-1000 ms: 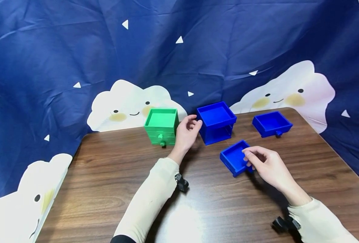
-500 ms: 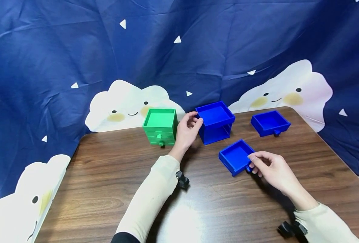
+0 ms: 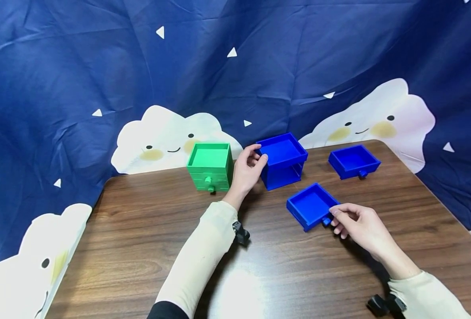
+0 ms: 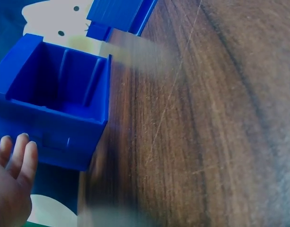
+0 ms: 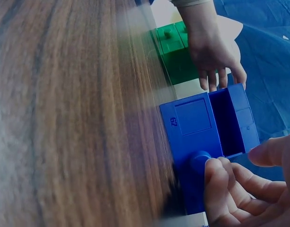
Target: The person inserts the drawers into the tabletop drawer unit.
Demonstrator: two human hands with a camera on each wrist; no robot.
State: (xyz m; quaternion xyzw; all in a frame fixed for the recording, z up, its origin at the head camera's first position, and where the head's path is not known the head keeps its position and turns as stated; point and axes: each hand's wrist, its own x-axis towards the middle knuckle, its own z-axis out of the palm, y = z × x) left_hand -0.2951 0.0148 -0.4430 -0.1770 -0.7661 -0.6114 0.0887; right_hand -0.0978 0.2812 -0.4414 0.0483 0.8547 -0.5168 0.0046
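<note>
A blue toy drawer cabinet [image 3: 284,166] stands near the table's back edge, its front gaping below a shallow top tray. My left hand [image 3: 245,173] rests on its left side, with fingers fairly straight against the wall in the left wrist view. In front of the cabinet lies a blue drawer [image 3: 312,206] with a round knob [image 3: 326,221]. My right hand [image 3: 360,226] is at the drawer's knob end, fingers loosely bent. In the right wrist view its thumb [image 5: 268,152] stands apart from the fingers, and the fingertips [image 5: 215,171] are close to the knob; contact is unclear.
Another blue drawer [image 3: 355,163] lies at the back right of the table. Left of my left hand stands a green drawer cabinet [image 3: 210,168] with its drawers in. A dark blue cloth with clouds [image 3: 175,137] hangs behind the wooden table [image 3: 148,248].
My right hand has drawn back to the right from over the drawer, uncovering its knob. The drawer has stayed about where it was. My left hand remains at the cabinet's side.
</note>
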